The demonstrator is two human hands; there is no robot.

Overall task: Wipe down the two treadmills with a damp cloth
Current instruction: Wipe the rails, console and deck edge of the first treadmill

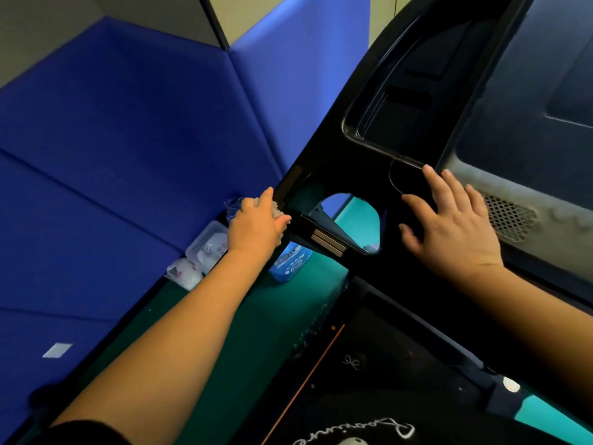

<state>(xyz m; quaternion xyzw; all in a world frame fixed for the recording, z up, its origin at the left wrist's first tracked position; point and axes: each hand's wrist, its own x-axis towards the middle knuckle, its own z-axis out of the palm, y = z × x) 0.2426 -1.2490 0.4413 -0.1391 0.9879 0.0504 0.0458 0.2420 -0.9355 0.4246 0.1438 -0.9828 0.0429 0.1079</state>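
**A:** Where is the cloth (278, 211) right now?

**B:** Bunched up in the left hand (256, 228). The fingers curl round it and press it against the far left end of the treadmill (340, 175), where the black frame meets the side handle (324, 239).

**A:** And the other hand?

**B:** The right hand (449, 226) lies flat on the console with its fingers spread, grasping nothing. It sits just below the tray recess (401, 120) and seems to be bracing.

**A:** How much of the job looks done?

**B:** Not much, I'd judge. The pale panel (475, 178) round the screen looks filmed with grey dust, and so does the grille (510, 216) beside the right hand. The dark deck (369, 335) below shows small specks. None of that looks wiped.

**A:** So what is left?

**B:** The rest of this console, the tray, the screen surround and the deck. Then there is the second treadmill, which isn't in view at all.

**A:** Anything else nearby?

**B:** Some clear plastic boxes (208, 245) and a blue bottle (290, 261) stand on the green floor (256, 316) by the blue padded wall (112, 139), just beyond the left hand.
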